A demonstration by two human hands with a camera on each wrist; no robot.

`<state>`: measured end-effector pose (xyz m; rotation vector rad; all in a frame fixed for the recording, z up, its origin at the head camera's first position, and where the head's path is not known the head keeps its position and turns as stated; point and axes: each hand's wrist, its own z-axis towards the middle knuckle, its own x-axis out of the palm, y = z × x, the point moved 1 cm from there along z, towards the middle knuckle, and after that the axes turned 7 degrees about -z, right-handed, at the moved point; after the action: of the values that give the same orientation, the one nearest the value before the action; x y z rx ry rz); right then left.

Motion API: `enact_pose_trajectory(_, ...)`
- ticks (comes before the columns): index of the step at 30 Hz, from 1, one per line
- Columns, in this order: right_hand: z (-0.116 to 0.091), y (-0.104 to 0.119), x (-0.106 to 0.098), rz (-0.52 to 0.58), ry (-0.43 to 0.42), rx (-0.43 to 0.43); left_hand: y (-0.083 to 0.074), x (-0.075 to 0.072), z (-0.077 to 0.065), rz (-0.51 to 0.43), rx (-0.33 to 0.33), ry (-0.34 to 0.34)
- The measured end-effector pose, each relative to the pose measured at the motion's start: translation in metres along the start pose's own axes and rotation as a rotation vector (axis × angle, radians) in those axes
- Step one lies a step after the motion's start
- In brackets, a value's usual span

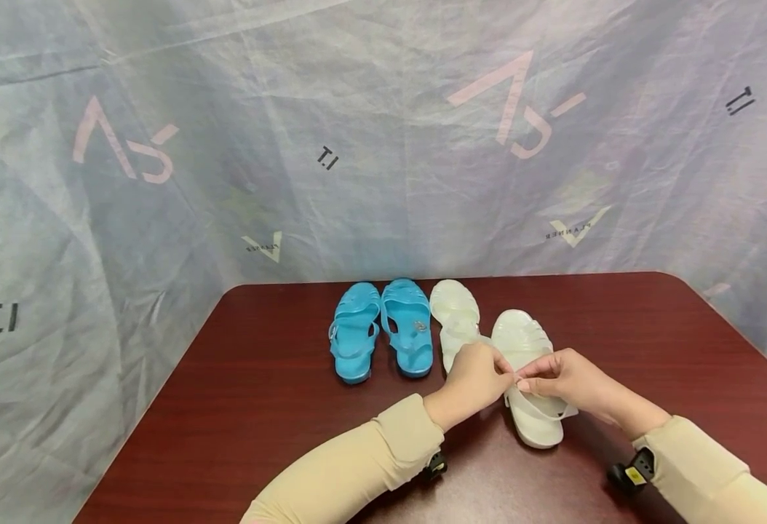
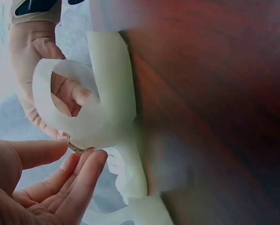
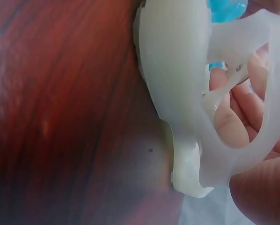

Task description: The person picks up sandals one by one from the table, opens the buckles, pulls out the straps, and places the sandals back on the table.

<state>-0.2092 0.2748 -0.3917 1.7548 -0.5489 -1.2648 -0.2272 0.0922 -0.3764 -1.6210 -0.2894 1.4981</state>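
Note:
A white jelly sandal (image 1: 519,336) lies sole down on the table with its toe pointing away from me. Over its left side, my left hand (image 1: 474,380) pinches a small metal buckle (image 2: 75,146) on the sandal's strap between thumb and fingers. From the other side my right hand (image 1: 576,384) reaches across the sandal and pinches the strap too, its fingertips meeting those of the left. The back strap (image 3: 252,154) stands up in a loop around the heel. A second white sandal (image 1: 455,306) lies just left, partly behind my left hand.
Left of the white pair lie two blue sandals (image 1: 355,331), toes away from me, one with a metal buckle on its footbed. The dark red table (image 1: 279,415) ends at the back against a grey printed cloth (image 1: 383,145).

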Motion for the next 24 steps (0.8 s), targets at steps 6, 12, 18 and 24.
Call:
enact_pose_trajectory(6,0.000,0.001,0.004,-0.073,-0.035,-0.046,-0.011,-0.001,0.004,0.144,0.067,-0.024)
enact_pose_trajectory(12,0.003,0.000,0.005,-0.071,-0.044,-0.021,-0.020,-0.008,0.010,0.254,0.026,0.030)
enact_pose_trajectory(18,-0.001,-0.002,-0.001,-0.016,-0.021,0.025,-0.017,-0.012,0.012,0.275,0.035,0.114)
enact_pose_trajectory(24,-0.001,-0.002,0.000,0.019,0.005,0.007,-0.011,-0.010,0.013,0.253,0.063,0.115)
